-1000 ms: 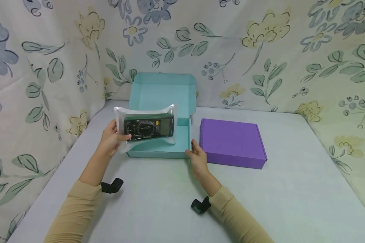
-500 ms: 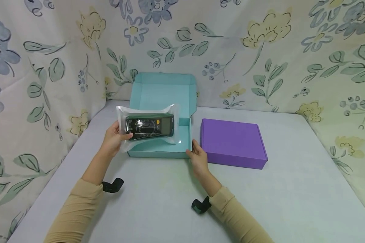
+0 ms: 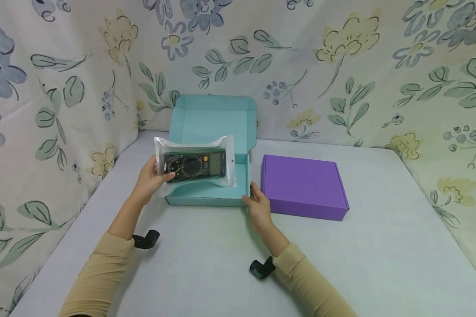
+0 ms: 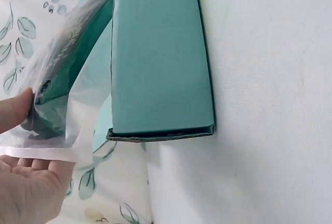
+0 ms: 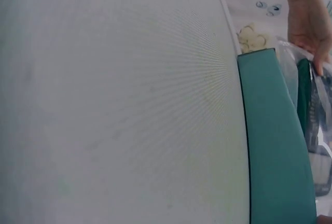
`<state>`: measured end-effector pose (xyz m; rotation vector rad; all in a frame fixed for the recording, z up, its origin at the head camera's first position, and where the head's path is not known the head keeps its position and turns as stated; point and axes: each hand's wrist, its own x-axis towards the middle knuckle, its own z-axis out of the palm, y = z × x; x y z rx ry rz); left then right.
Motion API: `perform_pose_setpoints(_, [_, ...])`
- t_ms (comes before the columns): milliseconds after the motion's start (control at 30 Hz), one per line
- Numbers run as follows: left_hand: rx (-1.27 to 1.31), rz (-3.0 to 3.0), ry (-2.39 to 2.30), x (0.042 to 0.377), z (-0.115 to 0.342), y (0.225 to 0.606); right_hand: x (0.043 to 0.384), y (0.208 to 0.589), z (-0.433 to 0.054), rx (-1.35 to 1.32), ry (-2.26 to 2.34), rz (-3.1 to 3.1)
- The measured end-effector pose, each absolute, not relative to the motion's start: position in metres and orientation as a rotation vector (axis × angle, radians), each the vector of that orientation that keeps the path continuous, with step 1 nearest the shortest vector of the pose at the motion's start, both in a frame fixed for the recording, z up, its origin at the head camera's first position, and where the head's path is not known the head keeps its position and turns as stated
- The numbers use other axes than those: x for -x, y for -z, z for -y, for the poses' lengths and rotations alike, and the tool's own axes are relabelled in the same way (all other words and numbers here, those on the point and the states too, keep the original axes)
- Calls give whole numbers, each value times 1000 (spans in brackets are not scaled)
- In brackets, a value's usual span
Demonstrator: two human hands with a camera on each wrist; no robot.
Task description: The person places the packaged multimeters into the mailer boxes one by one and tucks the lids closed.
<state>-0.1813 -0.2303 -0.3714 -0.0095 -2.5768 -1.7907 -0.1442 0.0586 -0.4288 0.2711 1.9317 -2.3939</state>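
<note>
My left hand (image 3: pixel 148 179) grips the left end of a clear plastic bag holding a black multimeter (image 3: pixel 194 166) with a green edge. Its thumb lies over the front of the meter, the fingers behind the bag. The bagged meter is held tilted above an open teal cardboard box (image 3: pixel 238 193), whose lid stands raised at the back. In the left wrist view, the bag (image 4: pixel 83 99) slants beside the box's front wall (image 4: pixel 161 58). At the box's front right corner, my right hand (image 3: pixel 259 209) holds on, thumb at the rim and fingers along the right side.
A closed purple box (image 3: pixel 301 185) lies on the white-covered table (image 3: pixel 206 264), just right of the teal box and close to my right hand. Floral cloth (image 3: pixel 293 66) hangs behind and along the left side. Black wrist cameras (image 3: pixel 146 240) jut from both wrists.
The left hand has shifted slightly to the right with the bagged multimeter and changed its tilt a little; the dial shows more clearly. The right hand and both boxes stay put.
</note>
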Motion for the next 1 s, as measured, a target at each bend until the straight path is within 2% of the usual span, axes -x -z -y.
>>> perform_pose_setpoints(167, [33,2590,1789,182,235,372,143,428,-59,-284,2389,-1931])
perform_pose_setpoints(1000, [-55,2252,2390,175,234,367,143,430,-61,-259,2402,-1915])
